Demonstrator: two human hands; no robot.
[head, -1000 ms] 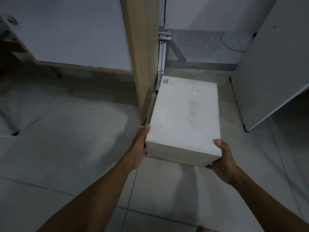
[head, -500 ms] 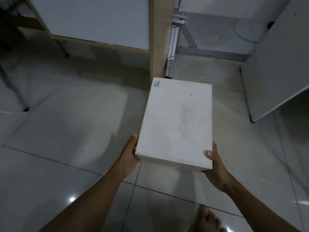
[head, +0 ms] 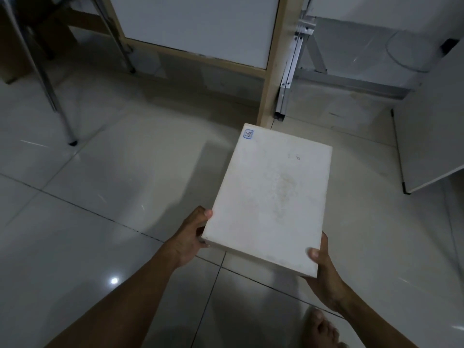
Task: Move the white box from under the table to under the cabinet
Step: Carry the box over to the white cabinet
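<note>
Left hand (head: 189, 238) and right hand (head: 324, 275) hold white box (head: 271, 199) above tiled floor (head: 100, 197).

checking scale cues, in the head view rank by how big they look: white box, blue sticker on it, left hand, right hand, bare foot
1. white box
2-3. left hand and right hand: look alike, not ranked
4. bare foot: cut off by the frame edge, so unsure
5. blue sticker
</note>
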